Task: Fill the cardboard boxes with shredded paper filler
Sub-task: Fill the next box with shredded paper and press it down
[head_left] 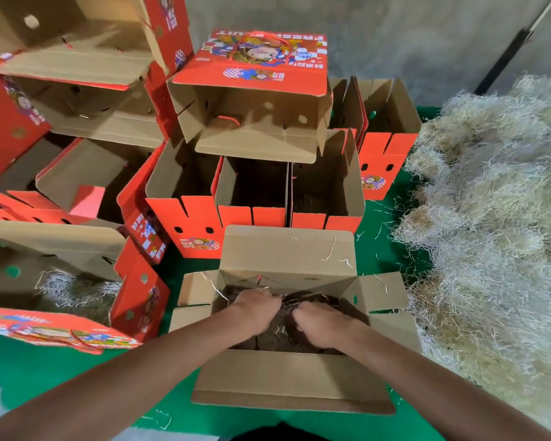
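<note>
Reaching down into the open box (295, 374) right in front, the left hand (255, 308) and the right hand (319, 324) sit close together, knuckles up, fingers curled down into the shredded paper filler (283, 331) lying dark in the box's shade; both look to be bunching strands, though the fingertips are buried and I can't see how tight the hold is. A few pale strands poke up between the two hands. The stuff looks featherlight, springy and tangled, so it should come away in loose clumps and shed stray threads, as the bits on the back flap (287, 249) suggest. Best taken by the fistful with spread fingers, then pressed down, since it will likely puff back up. The big heap of filler (497, 218) lies just to the right on the green floor covering (39, 370). Beyond stand more red-printed boxes (255, 189), open and dark inside, and one to the left (77, 291) shows filler in it.
</note>
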### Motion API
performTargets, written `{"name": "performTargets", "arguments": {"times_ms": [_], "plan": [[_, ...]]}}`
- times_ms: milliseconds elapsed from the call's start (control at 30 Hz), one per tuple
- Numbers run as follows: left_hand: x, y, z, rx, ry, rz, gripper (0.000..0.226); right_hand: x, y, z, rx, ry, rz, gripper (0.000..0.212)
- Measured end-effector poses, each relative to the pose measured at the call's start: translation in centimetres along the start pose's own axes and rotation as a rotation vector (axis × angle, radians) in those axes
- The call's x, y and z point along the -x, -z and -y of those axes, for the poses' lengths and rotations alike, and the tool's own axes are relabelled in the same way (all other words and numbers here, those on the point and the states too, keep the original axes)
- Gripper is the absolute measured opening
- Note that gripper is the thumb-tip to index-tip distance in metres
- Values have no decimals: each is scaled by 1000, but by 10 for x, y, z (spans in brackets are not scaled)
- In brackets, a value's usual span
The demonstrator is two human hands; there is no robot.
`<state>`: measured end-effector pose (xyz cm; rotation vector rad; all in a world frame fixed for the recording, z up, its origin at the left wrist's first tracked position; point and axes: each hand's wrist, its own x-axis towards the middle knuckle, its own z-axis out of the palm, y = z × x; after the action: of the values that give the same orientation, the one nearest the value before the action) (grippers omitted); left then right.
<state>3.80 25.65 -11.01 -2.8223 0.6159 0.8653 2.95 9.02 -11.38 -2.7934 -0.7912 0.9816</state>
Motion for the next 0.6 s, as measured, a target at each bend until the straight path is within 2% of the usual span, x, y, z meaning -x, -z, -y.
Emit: {"name": "performTargets", "arguments": {"times_ms": [100,200,267,367,433,467,533,600], "plan": [[-13,-16,-4,-91,-28,173,31,-11,-20,-6,-111,-67,140,30],[-29,-36,-1,-135,-17,352,43,-13,-33,-21,-80,-199,100,51],[-35,-45,0,-191,7,360,48,-18,-36,-28,-67,-190,118,68],[-33,-48,4,-218,61,356,62,-33,-33,-21,-15,-167,202,74],[-29,-44,7,-216,64,377,64,-40,-32,-11,-3,-204,307,93],[-26,-42,8,-202,68,392,62,-39,-31,-8,-14,-221,311,101],[-19,-34,8,-145,86,388,54,-30,-24,-6,0,-182,281,94],[-11,-27,8,-83,66,305,44,-18,-15,-6,98,-117,214,62]]}}
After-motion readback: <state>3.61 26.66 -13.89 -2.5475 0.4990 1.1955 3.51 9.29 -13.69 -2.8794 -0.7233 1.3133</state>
